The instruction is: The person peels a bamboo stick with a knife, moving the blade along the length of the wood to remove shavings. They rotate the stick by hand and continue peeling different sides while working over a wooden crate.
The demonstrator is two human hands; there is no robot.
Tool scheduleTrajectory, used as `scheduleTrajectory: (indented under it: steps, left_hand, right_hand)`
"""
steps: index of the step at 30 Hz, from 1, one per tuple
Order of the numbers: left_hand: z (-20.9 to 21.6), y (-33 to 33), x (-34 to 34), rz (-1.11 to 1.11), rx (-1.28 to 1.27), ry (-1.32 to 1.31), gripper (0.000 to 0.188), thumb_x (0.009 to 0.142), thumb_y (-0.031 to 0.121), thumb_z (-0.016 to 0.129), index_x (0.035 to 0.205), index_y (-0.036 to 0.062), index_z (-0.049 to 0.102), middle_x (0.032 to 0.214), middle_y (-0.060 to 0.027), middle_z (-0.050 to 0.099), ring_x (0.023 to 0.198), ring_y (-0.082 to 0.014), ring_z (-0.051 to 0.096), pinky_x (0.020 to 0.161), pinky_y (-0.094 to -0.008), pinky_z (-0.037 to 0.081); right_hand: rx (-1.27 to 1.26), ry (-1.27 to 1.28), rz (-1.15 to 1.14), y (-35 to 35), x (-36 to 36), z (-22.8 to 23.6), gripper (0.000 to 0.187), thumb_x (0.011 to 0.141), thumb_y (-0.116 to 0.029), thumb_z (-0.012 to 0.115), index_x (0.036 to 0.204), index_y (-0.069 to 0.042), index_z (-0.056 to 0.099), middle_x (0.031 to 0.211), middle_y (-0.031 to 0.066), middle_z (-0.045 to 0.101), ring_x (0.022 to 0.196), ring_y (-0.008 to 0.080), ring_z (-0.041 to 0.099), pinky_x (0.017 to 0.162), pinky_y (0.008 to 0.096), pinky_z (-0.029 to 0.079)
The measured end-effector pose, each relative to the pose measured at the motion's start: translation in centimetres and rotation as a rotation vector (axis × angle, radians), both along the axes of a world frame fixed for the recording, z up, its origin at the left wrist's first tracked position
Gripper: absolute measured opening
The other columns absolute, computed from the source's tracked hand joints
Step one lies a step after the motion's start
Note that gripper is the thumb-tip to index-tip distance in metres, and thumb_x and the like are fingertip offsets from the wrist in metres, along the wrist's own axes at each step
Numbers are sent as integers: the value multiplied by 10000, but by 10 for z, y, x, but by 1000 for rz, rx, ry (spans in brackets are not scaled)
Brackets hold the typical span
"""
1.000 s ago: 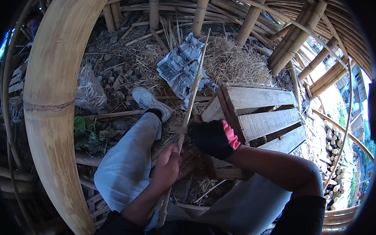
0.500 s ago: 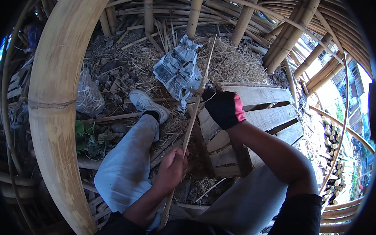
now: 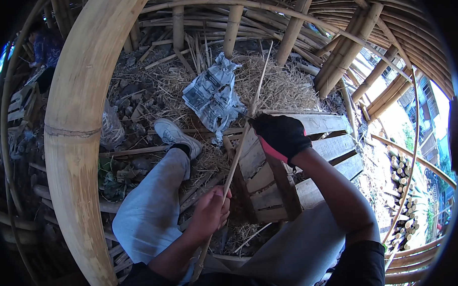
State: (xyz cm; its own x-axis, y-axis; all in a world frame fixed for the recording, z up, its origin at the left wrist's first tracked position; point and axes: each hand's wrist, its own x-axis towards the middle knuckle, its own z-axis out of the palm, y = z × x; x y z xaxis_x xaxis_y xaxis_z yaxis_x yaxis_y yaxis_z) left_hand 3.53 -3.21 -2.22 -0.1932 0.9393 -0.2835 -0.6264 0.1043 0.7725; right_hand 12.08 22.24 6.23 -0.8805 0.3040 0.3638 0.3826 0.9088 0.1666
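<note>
A long, thin bamboo strip point(image 3: 235, 166) runs slantwise from my lap up past the wooden slats. My bare left hand point(image 3: 209, 210) is closed round its lower part. Higher up, my right hand point(image 3: 281, 137), in a black glove with a pink edge, is closed beside the strip. From its fingers a narrow, dark, blade-like tool point(image 3: 244, 113) pokes out across the strip; the handle is hidden in the glove. Just beyond lies a crumpled sheet of newspaper point(image 3: 215, 94).
A thick bamboo pole point(image 3: 71, 163) rises close on my left. A slatted wooden pallet point(image 3: 330, 147) lies under my right arm. Straw point(image 3: 282, 80) and debris cover the ground. Bamboo posts point(image 3: 233, 24) stand behind; cut poles point(image 3: 402, 182) are stacked right. A person point(image 3: 46, 46) is at far left.
My right hand has turned over and shifted slightly right and down along the strip. My left hand keeps its grip. The view has swung a little, showing more of the person at far left.
</note>
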Motion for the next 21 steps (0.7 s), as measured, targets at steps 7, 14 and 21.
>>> scheduleTrajectory:
  steps: [7, 14, 21]
  left_hand:
    - [-5, -2, -3, -39, 23, -94, 218, 1063, 304, 393, 1051, 105, 482, 611, 34, 339, 423, -61, 296, 393, -238, 257]
    - [-7, -2, -16, 62, 13, -101, 241, 1080, 293, 374, 1051, 85, 492, 606, 34, 342, 411, -60, 292, 382, -239, 257]
    - [-8, -2, -17, 66, 31, -43, 242, 1082, 283, 369, 1043, 77, 489, 603, 35, 346, 409, -59, 294, 373, -233, 264]
  right_hand:
    - [-1516, 0, -223, -11, 6, 29, 288, 984, -290, 570, 993, -17, 661, 758, 23, 630, 663, 124, 592, 622, 296, 499]
    - [-1222, 26, -47, 1, 28, 30, 303, 946, -103, 549, 1205, -11, 676, 834, 17, 670, 731, 87, 576, 671, 256, 499]
    - [-856, 18, -50, 8, 14, 21, 256, 942, -136, 545, 1137, -8, 651, 989, 155, 691, 908, 314, 668, 808, 388, 527]
